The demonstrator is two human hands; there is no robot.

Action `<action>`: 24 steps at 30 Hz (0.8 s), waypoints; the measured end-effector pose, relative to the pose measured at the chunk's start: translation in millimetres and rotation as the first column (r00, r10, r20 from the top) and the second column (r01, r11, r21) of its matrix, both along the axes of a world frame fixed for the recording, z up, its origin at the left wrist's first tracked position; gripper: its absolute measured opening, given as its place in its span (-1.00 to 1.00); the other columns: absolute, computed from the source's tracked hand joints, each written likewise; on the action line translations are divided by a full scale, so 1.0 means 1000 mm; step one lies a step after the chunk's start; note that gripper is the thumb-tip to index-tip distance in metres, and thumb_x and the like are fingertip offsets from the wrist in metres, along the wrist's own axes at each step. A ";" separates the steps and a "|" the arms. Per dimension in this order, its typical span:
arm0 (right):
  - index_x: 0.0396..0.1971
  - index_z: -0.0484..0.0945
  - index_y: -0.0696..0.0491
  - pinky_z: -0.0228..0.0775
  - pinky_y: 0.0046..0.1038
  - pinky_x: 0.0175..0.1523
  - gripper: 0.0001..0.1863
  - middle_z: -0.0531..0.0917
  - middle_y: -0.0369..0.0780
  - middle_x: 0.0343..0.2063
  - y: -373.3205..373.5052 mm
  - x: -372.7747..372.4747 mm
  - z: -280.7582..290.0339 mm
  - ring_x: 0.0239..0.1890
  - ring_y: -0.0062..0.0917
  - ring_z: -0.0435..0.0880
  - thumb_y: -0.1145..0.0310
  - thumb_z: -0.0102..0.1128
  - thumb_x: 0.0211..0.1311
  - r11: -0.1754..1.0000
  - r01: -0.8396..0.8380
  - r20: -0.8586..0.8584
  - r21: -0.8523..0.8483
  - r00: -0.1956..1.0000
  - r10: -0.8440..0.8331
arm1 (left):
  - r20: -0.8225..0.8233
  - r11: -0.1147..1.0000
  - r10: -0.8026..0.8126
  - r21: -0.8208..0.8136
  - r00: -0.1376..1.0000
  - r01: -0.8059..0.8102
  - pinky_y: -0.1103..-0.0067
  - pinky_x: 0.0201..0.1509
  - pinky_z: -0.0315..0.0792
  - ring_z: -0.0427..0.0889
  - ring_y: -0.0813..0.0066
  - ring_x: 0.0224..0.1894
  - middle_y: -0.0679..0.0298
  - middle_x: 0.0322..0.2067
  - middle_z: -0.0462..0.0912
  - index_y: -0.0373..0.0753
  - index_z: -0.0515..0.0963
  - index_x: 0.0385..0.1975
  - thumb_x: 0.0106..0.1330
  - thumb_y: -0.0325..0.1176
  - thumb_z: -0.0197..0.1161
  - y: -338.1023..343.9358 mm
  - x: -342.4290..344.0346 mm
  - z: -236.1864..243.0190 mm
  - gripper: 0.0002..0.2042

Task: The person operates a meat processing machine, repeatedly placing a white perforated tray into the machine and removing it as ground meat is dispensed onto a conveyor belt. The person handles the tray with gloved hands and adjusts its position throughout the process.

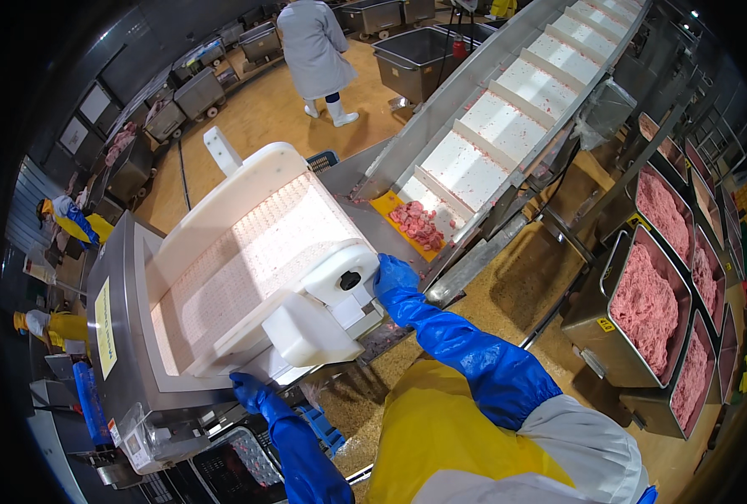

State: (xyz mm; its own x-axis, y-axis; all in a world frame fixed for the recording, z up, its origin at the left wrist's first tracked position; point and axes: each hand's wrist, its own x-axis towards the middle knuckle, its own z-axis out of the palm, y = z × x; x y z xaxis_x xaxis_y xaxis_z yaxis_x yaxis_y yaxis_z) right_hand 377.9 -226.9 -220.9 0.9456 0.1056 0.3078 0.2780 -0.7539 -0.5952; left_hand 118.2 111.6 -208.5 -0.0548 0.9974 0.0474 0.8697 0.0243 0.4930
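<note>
My right hand (396, 279), in a blue glove, is closed on the rounded end of a white plastic guard (327, 270) with a dark round hole. The guard runs along the near side of a steel machine with a pale, studded belt bed (256, 244). My left hand (254, 393), also blue-gloved, touches the machine's near lower corner; how its fingers sit is hard to make out. Between my hands a blocky white plastic piece (313, 329) sticks out from the guard. Beyond my right hand, pink meat pieces (418, 225) lie on a yellow-orange chute (386, 204).
A white cleated conveyor (508, 113) climbs to the upper right. Steel tubs of ground meat (644, 294) stand at right. A person in a white coat (313, 46) is on the far floor, near a steel cart (415, 67). Two people in yellow aprons (71, 329) work at far left.
</note>
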 end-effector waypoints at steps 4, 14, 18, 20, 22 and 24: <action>-0.04 0.57 0.01 0.52 -0.10 -0.12 -0.66 0.68 -0.10 -0.29 0.001 0.000 -0.001 -0.22 -0.13 0.67 0.37 0.14 0.15 1.000 -0.007 0.018 0.004 1.000 0.007 | -0.008 1.000 0.016 -0.010 1.000 -0.017 0.11 -0.08 0.53 0.67 -0.17 -0.11 -0.07 -0.21 0.72 -0.17 0.71 -0.13 0.41 0.27 -0.26 0.002 -0.001 -0.002 -0.32; -0.05 0.57 0.02 0.52 -0.11 -0.14 -0.67 0.68 -0.09 -0.29 0.000 0.001 -0.004 -0.23 -0.13 0.68 0.36 0.14 0.16 1.000 -0.012 0.030 0.001 0.999 0.012 | -0.010 1.000 0.014 0.024 1.000 -0.014 0.05 0.00 0.50 0.65 -0.21 -0.10 -0.13 -0.20 0.70 -0.28 0.70 -0.18 0.42 0.26 -0.29 0.001 0.000 -0.002 -0.27; -0.07 0.57 0.01 0.52 -0.10 -0.15 -0.69 0.67 -0.10 -0.31 0.000 0.000 0.000 -0.24 -0.13 0.68 0.36 0.13 0.16 1.000 -0.012 0.038 0.014 0.999 0.011 | 0.009 0.999 0.012 0.042 1.000 -0.013 0.05 -0.01 0.50 0.66 -0.22 -0.11 -0.13 -0.20 0.70 -0.28 0.71 -0.19 0.42 0.26 -0.29 0.000 0.000 -0.003 -0.26; -0.07 0.57 0.01 0.51 -0.10 -0.15 -0.69 0.67 -0.10 -0.31 0.000 -0.001 0.002 -0.25 -0.13 0.68 0.36 0.13 0.16 1.000 -0.006 0.026 0.002 1.000 0.006 | 0.009 0.999 0.014 0.032 1.000 -0.015 0.05 -0.01 0.50 0.66 -0.22 -0.11 -0.13 -0.20 0.70 -0.27 0.71 -0.18 0.42 0.26 -0.29 0.001 -0.001 -0.004 -0.27; -0.07 0.58 0.01 0.51 -0.10 -0.15 -0.69 0.67 -0.10 -0.32 0.000 -0.002 0.006 -0.25 -0.14 0.67 0.37 0.12 0.16 1.000 -0.007 0.022 -0.001 1.000 0.007 | 0.002 1.000 0.025 0.009 1.000 -0.025 0.05 -0.01 0.49 0.66 -0.22 -0.11 -0.12 -0.20 0.70 -0.27 0.70 -0.17 0.42 0.26 -0.28 0.004 -0.002 -0.005 -0.27; -0.07 0.58 0.01 0.51 -0.10 -0.15 -0.69 0.67 -0.10 -0.32 -0.002 -0.001 0.005 -0.25 -0.14 0.67 0.37 0.12 0.16 1.000 -0.007 0.025 0.002 1.000 0.007 | 0.011 1.000 0.021 0.005 1.000 -0.021 0.05 -0.01 0.49 0.66 -0.22 -0.11 -0.12 -0.19 0.70 -0.26 0.70 -0.17 0.41 0.26 -0.28 0.002 0.000 -0.002 -0.28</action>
State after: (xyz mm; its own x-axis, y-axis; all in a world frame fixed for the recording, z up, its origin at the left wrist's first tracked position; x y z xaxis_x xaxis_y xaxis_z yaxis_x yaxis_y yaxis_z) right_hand 376.7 -228.5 -215.8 0.9366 0.1120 0.3320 0.2987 -0.7507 -0.5893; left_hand 118.5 113.1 -211.0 -0.0761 0.9957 0.0522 0.8634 0.0396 0.5030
